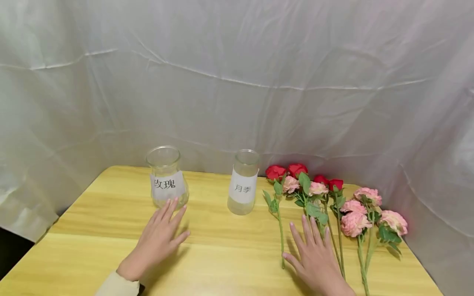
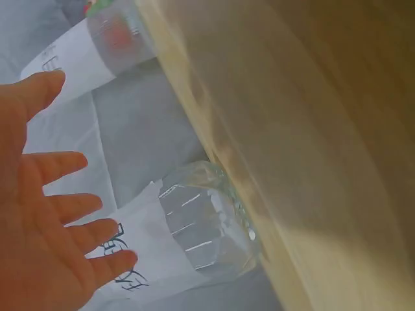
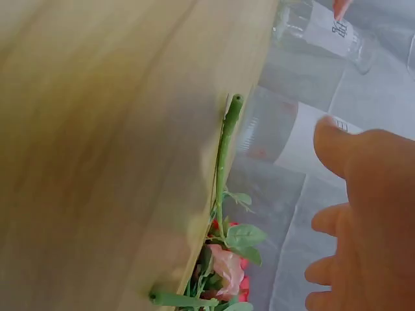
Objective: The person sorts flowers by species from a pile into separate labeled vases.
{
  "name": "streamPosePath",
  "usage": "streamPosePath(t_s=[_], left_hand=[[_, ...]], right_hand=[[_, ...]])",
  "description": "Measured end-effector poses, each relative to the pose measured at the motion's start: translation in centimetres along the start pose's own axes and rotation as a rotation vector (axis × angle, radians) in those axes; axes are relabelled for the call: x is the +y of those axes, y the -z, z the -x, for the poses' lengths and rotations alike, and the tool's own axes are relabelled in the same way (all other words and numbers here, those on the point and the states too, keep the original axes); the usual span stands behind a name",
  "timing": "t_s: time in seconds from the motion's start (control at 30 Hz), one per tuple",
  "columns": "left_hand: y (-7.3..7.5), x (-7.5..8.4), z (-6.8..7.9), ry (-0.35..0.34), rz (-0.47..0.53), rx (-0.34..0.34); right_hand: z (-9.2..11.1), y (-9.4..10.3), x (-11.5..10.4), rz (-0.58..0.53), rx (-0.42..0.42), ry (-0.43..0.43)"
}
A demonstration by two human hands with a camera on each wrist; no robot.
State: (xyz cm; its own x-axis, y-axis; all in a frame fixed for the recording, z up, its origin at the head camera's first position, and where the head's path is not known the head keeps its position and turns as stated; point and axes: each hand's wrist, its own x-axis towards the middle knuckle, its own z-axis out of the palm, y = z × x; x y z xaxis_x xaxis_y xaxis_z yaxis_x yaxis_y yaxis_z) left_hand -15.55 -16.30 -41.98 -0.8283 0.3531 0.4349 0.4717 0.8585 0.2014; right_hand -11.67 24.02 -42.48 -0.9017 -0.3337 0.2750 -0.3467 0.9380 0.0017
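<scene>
My left hand [image 1: 159,240] is held over the table with fingers spread, its fingertips overlapping the base of a wide-necked glass vase [image 1: 164,158] in the head view. That vase bears a white label with black characters. My right hand [image 1: 314,261], fingers also spread and holding nothing, hovers above the flower stems at the right. Between the hands, farther back, stands a straight glass vase [image 1: 242,207] with its own white label. Red roses [image 1: 275,172] and pink flowers [image 1: 355,224] lie on the table, heads toward the back. In the left wrist view, the wide vase [image 2: 207,220] appears beyond the fingers.
The yellow wood-grain table [image 1: 222,267] ends at a grey cloth backdrop [image 1: 229,82] that hangs behind and along both sides. Both vases stand near the back edge. One green stem [image 3: 225,142] points toward the front in the right wrist view.
</scene>
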Motion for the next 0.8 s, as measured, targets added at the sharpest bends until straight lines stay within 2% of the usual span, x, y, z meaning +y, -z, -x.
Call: streamPosePath(t_s=[0.1,0.17,0.27,0.37,0.47,0.57,0.63,0.8], left_hand=[[0.6,-0.5,-0.7,0.034,0.115,0.104],[1.3,-1.0,-1.0,0.102,0.219,0.181],[2.7,-2.3,-1.6,0.268,0.378,0.272],[4.1,-3.7,-2.6,0.458,0.538,0.325],[4.9,-5.2,-3.8,0.563,0.648,0.360],[5.3,-6.6,-5.1,0.578,0.720,0.369],[5.5,-7.3,-5.8,0.560,0.755,0.352],[5.7,-8.5,-7.4,0.502,0.812,0.234]], right_hand=[[-0.2,0.3,-0.4,-0.031,-0.012,-0.023],[-0.4,0.7,-0.6,-0.094,-0.028,-0.036],[-0.7,1.5,-1.0,-0.226,-0.039,-0.050],[-1.3,2.2,-1.2,-0.344,-0.018,-0.058],[-2.3,2.4,-0.9,-0.472,-0.011,-0.081],[-3.5,2.2,-0.3,-0.619,-0.024,-0.119],[-4.4,2.0,0.2,-0.719,-0.035,-0.158],[-6.1,1.6,1.5,-0.833,-0.012,-0.235]])
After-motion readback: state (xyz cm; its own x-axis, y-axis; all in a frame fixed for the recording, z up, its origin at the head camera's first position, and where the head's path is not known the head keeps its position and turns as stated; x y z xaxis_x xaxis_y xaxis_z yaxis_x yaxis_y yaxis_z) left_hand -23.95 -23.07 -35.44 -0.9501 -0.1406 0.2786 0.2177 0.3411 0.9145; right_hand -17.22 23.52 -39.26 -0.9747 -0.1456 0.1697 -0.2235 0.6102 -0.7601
